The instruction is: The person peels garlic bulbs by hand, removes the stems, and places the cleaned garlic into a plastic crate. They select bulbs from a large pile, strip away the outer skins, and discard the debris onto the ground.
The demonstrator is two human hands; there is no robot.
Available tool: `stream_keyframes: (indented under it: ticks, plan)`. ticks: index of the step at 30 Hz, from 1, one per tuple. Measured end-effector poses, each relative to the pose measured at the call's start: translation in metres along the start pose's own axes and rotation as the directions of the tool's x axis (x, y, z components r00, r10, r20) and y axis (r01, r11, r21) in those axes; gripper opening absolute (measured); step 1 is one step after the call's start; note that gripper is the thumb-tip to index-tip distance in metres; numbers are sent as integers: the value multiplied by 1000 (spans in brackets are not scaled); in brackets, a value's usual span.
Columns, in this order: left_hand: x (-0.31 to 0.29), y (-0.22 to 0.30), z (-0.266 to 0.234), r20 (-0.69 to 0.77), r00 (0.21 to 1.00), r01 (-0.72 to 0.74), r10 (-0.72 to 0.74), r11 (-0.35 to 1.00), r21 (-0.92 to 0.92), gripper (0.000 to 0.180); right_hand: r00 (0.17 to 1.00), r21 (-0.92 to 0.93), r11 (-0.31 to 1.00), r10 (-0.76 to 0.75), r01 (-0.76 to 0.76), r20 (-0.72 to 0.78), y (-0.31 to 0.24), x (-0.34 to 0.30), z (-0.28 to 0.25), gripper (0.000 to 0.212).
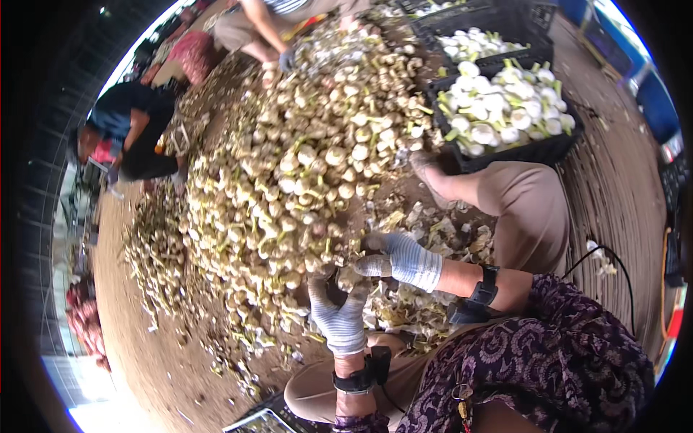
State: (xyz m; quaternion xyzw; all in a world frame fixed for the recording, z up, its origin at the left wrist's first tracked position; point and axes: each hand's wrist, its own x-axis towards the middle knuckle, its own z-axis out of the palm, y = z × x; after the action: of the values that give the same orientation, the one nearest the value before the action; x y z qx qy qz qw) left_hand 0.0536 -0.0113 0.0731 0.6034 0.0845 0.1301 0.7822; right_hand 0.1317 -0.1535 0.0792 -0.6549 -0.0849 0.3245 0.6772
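A garlic bulb sits at the fingertips of both my hands, just above the floor. My left hand, in a soiled striped glove, curls around it from below with thumb and fingers. From the right, my right hand closes on the bulb's side, its dark-stained fingertips bent toward it. The fingers partly hide the bulb. Right beyond my hands spreads a big heap of unpeeled garlic bulbs with greenish stems. Loose papery garlic skins lie beneath my right wrist and between my legs.
At upper right, a black crate holds clean white garlic bulbs, with another filled crate behind it. One person crouches at left; another person's gloved hand reaches the heap's far side. A black cable curves at right.
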Motion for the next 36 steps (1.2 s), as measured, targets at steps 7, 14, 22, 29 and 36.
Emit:
stream_keyframes:
  ticks: [7,14,22,29,36]
  plan:
    - [-3,-23,-39,-101,994,19,38,857,514,53,996,182,982,-55,41,73,38,43,31,33]
    - [-12,-37,-64,-163,982,21,95,804,594,54,996,366,930,14,-43,82,52,47,58,36]
    - [-9,-28,-69,-296,932,153,-209,967,-202,54,965,130,967,-236,221,117,53,59,59,44]
    - [-6,-41,-100,-58,952,186,-302,716,-673,40,954,78,970,-241,230,180,41,54,76,46]
    - [-31,6,-117,-135,954,248,-268,958,-144,53,958,597,783,-3,-176,286,62,50,93,21]
